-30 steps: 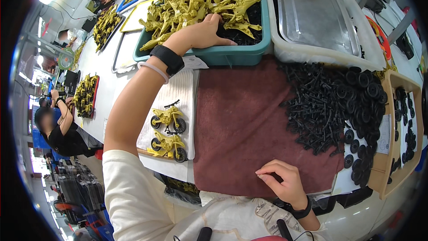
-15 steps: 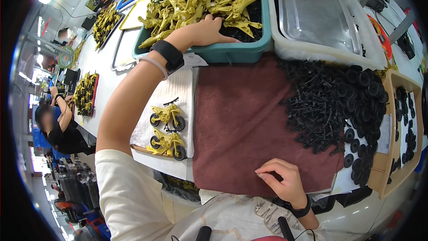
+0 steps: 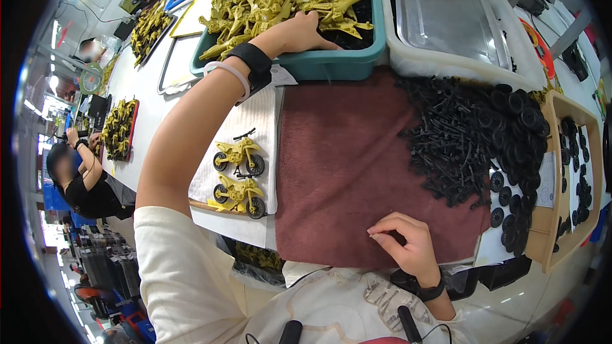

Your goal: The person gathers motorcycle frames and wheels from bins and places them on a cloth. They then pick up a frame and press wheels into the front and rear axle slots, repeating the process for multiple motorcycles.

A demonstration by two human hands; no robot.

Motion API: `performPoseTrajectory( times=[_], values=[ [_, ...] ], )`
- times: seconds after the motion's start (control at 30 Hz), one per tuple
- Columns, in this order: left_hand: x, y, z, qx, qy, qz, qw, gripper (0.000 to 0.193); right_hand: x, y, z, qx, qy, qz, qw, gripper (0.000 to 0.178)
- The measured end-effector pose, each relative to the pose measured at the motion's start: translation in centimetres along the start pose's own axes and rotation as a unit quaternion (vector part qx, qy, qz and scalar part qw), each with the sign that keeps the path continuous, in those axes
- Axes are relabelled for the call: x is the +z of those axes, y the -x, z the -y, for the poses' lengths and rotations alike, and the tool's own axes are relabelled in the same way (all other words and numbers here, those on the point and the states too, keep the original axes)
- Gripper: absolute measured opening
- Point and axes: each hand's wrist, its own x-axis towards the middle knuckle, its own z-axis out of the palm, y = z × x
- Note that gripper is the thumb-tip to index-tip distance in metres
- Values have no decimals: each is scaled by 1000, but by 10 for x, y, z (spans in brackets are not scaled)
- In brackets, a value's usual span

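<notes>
My left hand (image 3: 296,35) reaches over the near rim of a teal bin (image 3: 331,67) heaped with yellow toy motorcycle bodies (image 3: 280,0). Its thumb is stretched apart from the other fingers, which are partly hidden against the yellow parts; I see nothing held. Above the maroon cloth (image 3: 350,153), near its front edge, my right hand (image 3: 408,242) is closed with thumb and forefinger pinched together. Whatever is in that pinch, if anything, is too small to make out. Two toy motorcycles (image 3: 239,154) with black wheels and handlebars lie on a white pad left of the cloth.
Thin black parts (image 3: 446,140) and black toy wheels (image 3: 519,121) are piled on the cloth's right side. Beyond stands a metal tray (image 3: 452,13) in a white container; a tan box (image 3: 551,216) is far right. A co-worker (image 3: 89,178) works at the left.
My left hand has shifted slightly left within the bin. My right hand keeps its pinch and has hardly moved. The whole view has tilted a little.
</notes>
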Motion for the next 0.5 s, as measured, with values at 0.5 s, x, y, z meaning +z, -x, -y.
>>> performPoseTrajectory(
  times=[0.5],
  values=[
    [-4, -18, -9, 27, 330, -83, 940, 79, -1, -1, 1, 20, -10, 6, 1000, 13]
  ],
)
